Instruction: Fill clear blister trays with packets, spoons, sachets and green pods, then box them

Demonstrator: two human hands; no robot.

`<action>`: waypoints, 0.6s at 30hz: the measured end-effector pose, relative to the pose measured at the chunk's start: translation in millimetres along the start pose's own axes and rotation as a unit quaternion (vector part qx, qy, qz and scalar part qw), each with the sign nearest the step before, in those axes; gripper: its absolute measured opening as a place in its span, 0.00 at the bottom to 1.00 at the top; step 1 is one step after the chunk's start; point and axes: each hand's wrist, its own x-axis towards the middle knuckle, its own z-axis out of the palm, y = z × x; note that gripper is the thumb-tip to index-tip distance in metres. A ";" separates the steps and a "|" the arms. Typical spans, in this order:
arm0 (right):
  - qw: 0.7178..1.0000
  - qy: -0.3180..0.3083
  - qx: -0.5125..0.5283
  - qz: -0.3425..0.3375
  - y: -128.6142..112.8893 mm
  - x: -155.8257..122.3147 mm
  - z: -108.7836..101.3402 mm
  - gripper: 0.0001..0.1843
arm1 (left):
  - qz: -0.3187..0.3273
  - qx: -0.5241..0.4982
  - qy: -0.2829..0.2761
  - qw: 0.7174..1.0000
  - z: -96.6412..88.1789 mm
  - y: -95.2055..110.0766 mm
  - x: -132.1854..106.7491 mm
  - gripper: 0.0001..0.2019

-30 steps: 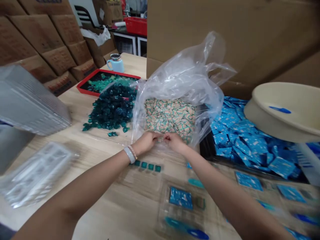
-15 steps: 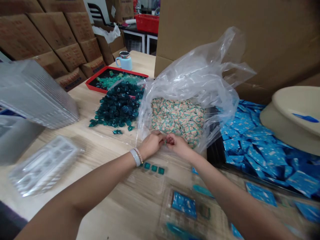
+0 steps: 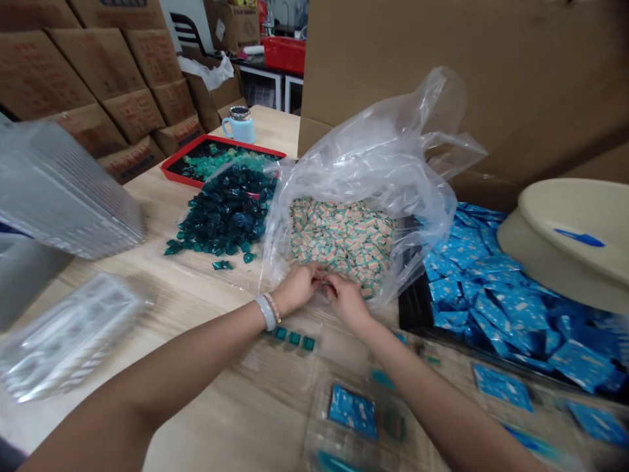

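Both hands meet at the front edge of a clear plastic bag (image 3: 373,154), which lies open and is filled with small printed pieces (image 3: 344,236) in beige, orange and green. My left hand (image 3: 299,287), with a grey band and a beaded bracelet at the wrist, has its fingertips pinched together. Touching or nearly touching it, my right hand (image 3: 348,301) is closed in a pinch too. Whatever sits between the fingers is too small and hidden to name. Just below the hands, several dark green square pieces (image 3: 294,338) stand in a row on the table.
Left of the bag lies a heap of dark green wrapped pieces (image 3: 230,210), with a red-rimmed tray (image 3: 171,176) and a blue mug (image 3: 242,128) behind. Blue sachets (image 3: 515,308) and a beige basin (image 3: 540,255) are at right. Clear plastic trays (image 3: 73,334) lie at left.
The view has shifted slightly, so the objects appear a little further left. The right hand's fingers have drawn in against the left fingertips, still at the bag's front edge.
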 end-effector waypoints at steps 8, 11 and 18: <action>0.993 0.071 0.056 0.070 28.3 16.6 -11.3 0.08 | -0.118 0.110 0.041 0.986 -5.0 23.7 55.9 0.10; 0.980 0.087 0.150 0.102 36.8 21.0 -6.0 0.06 | -0.115 0.101 0.024 0.988 0.9 22.7 55.2 0.07; 0.937 0.104 0.321 0.088 40.8 21.0 6.6 0.09 | -0.084 -0.003 -0.031 0.996 2.2 6.0 34.2 0.10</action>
